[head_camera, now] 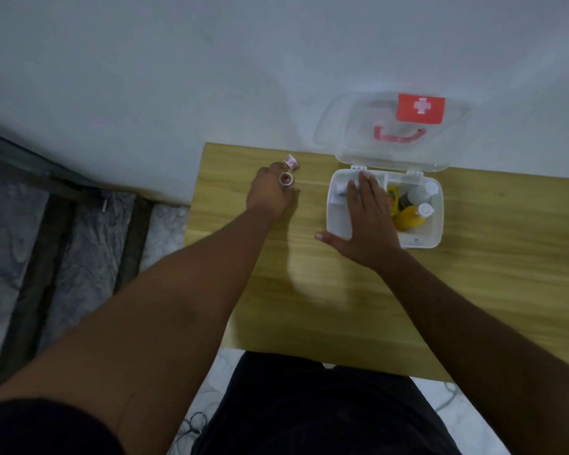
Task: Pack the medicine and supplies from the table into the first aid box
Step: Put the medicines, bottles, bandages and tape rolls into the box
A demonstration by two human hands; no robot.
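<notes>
Head cam, looking straight down. The white first aid box (436, 239) sits on the wooden tabletop (473, 290) with its clear lid (349, 126) flipped open against the wall. The right side of the box holds a couple of white-capped bottles (424, 210) and something yellow (408, 216). The right hand (368, 221) lies flat, fingers straight, over the box's left side. The left hand (270, 197) has its fingers curled round a small pink tape roll (286, 178). A second roll (291, 161) sits just beside it on the tabletop.
</notes>
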